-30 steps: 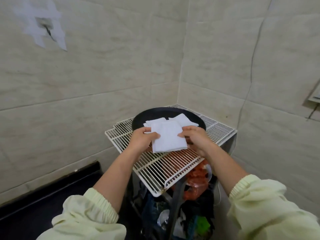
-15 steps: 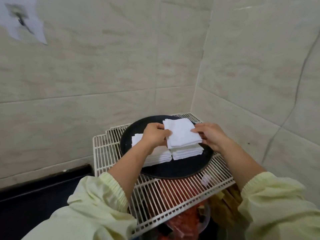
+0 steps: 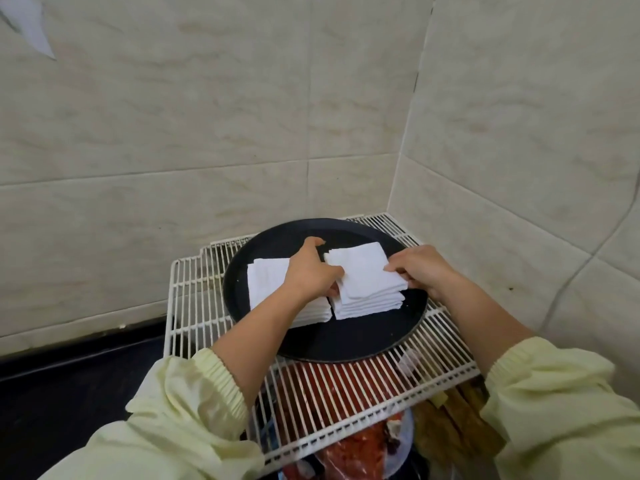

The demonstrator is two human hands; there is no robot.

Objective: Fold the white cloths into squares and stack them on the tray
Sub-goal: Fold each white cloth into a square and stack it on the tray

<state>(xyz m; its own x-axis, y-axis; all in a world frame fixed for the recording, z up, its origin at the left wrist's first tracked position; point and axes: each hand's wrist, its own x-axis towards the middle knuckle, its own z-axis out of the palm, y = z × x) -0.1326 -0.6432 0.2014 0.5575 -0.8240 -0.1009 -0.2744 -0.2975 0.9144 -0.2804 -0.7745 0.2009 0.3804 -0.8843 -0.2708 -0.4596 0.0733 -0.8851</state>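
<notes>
– While both hands are gripping it, where is that folded white cloth square [image 3: 363, 271] sitting?

– It is lying on top of the right-hand stack of folded white cloths [image 3: 367, 306]. That stack is sitting on the round black tray [image 3: 346, 344], which is resting on the white wire rack [image 3: 346, 403]. A second stack of folded white cloths [image 3: 266, 285] is sitting just beside it on the left, partly hidden under the wrist.

– And the fingers?

– The left hand [image 3: 311, 271] is pinching the cloth's left edge with curled fingers. The right hand [image 3: 420, 271] is pinching the near right corner between thumb and fingertips. Neither is letting go.

– How should this placing be done well?

– I am judging that the corners need squaring over the pile below before the fingers are opening. A flat press should follow, because a soft pile is liable to lean.

– Which way is it pointing?

– It is looking almost square, so I am hardly making out a long axis. Its near edge is running roughly parallel to the rack's front rail, rising toward the right, and it is lying flat. The pile's layered edges are facing the person.
</notes>
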